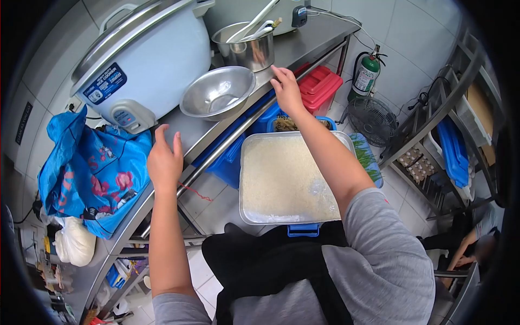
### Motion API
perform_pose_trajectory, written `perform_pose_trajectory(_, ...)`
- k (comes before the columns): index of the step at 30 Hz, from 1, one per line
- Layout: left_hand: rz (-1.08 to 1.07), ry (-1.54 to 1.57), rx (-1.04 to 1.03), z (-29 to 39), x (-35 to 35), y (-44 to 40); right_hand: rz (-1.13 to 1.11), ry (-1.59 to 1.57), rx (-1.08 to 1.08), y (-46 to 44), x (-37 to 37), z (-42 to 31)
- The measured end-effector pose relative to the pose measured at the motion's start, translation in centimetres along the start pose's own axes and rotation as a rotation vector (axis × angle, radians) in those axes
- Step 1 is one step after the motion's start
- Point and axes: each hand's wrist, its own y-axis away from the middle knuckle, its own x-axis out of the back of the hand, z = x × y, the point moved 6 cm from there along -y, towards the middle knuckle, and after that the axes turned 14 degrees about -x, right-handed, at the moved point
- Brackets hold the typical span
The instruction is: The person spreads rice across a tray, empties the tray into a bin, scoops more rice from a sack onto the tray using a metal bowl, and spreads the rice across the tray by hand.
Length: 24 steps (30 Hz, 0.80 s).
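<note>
My left hand is open, thumb and fingers apart, over the front edge of the steel counter. A crumpled blue printed bag lies just left of it. My right hand is also open, its fingers spread by the counter's edge near a steel pot holding white-handled utensils. Between the hands, a shallow steel bowl rests on the counter and looks empty. Below my right forearm, a rectangular metal tray full of pale grains like rice sits over a blue container.
A large rice cooker stands on the counter behind the bowl. Under the counter are blue bins and a red-lidded box. A fire extinguisher, a black fan and a rack with egg trays are to the right. Another person sits at lower right.
</note>
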Motion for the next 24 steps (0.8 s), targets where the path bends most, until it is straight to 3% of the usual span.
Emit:
perform_pose_trajectory(2,-0.023,-0.001,0.009,0.2,0.0,-0.1,-0.003,-0.176,-0.048,2.8,2.0,1.5)
perform_pose_trajectory(4,-0.053,-0.002,0.022,0.3,0.0,-0.2,-0.1,-0.092,-0.189,6.2,3.7,8.0)
perform_pose_trajectory(6,-0.056,0.01,0.031,0.3,-0.1,-0.2,-0.3,0.45,-0.306,11.0,7.3,11.6)
perform_pose_trajectory(7,-0.043,0.019,0.021,0.2,-0.1,-0.2,-0.307,0.461,-0.339,13.4,8.6,12.8)
perform_pose_trajectory(9,-0.048,0.0,-0.016,-0.1,-0.5,-0.2,-0.534,1.007,-0.305,19.8,10.1,15.5)
perform_pose_trajectory(13,-0.042,0.002,-0.015,-0.1,-0.8,-0.2,-0.719,0.979,-0.253,27.2,9.6,14.8)
perform_pose_trajectory(15,-0.054,0.009,-0.013,-0.4,-1.0,-0.2,-0.789,0.795,-0.193,29.5,8.8,13.4)
perform_pose_trajectory(18,-0.082,-0.004,0.002,-0.5,-1.3,-0.3,-0.827,0.847,-0.15,28.2,9.5,12.0)
perform_pose_trajectory(22,-0.097,-0.029,0.006,-0.7,-1.5,-0.2,-0.475,0.996,-0.203,21.5,12.7,17.3)
perform_pose_trajectory(24,-0.08,-0.033,-0.016,-0.7,-1.4,-0.3,-0.54,1.056,-0.183,20.6,12.9,18.7)
